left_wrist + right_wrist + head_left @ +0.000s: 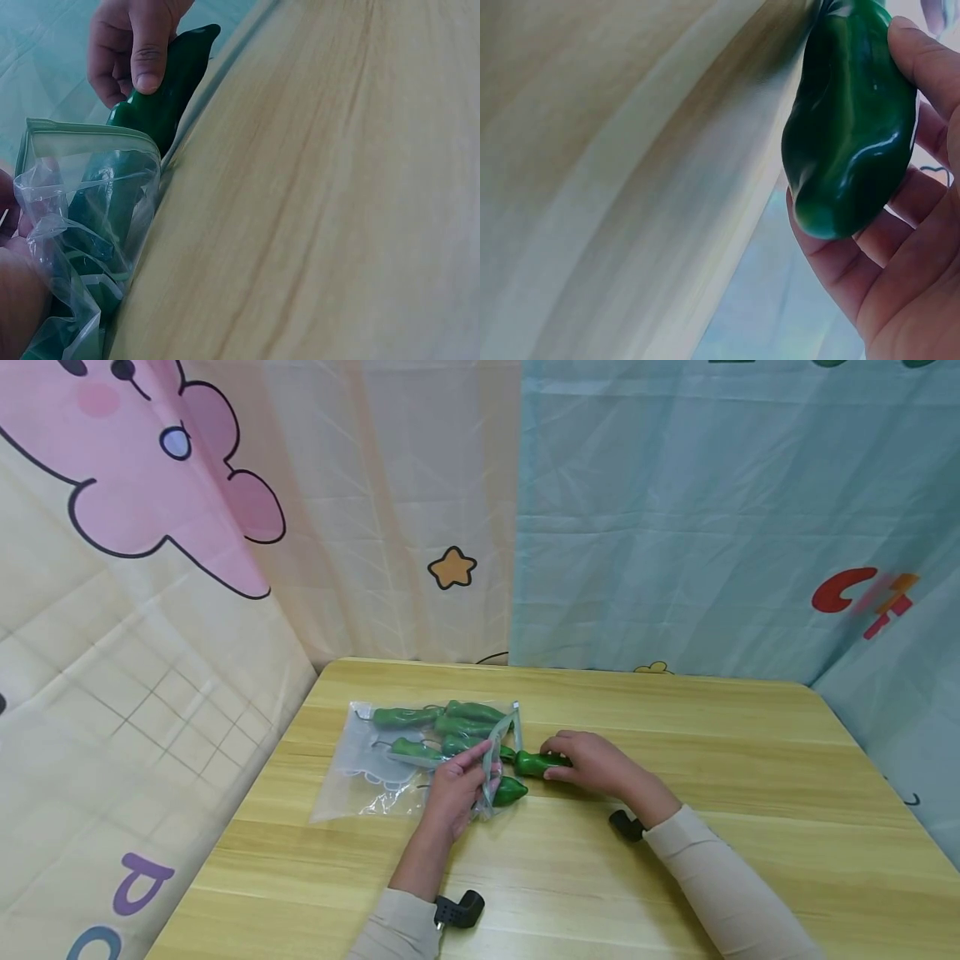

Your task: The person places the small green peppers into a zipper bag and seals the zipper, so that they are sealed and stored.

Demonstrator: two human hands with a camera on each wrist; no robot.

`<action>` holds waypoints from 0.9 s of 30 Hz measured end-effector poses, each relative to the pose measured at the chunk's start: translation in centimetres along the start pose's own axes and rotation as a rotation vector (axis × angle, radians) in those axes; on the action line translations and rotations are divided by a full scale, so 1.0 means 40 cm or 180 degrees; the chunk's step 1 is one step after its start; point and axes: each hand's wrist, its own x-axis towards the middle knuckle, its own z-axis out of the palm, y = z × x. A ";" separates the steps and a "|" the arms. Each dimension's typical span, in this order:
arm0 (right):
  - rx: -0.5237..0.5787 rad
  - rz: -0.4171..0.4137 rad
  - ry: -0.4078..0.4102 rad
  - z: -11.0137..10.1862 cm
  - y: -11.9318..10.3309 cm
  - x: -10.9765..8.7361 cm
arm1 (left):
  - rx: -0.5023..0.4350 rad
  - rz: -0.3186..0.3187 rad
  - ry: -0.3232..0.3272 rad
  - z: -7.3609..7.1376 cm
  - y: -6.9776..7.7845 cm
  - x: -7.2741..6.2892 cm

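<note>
A clear zip bag lies flat on the table with its mouth facing right, several green peppers inside. My left hand holds the bag's edge near the mouth, fingers along the zip strip. In my right hand, thumb and fingers grip one green pepper by its pointed-end half. Its stem end is at the bag's opening, as the left wrist view shows. Another pepper has its tip sticking out of the mouth below the left hand's fingers.
The light wood table extends around the bag on all sides. Printed curtains hang behind and beside it. A black wrist camera sits on the left wrist, another on the right.
</note>
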 end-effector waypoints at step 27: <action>0.0103 -0.0156 0.0024 0.022 -0.040 0.030 | 0.0036 -0.0041 0.0060 0.000 0.002 0.002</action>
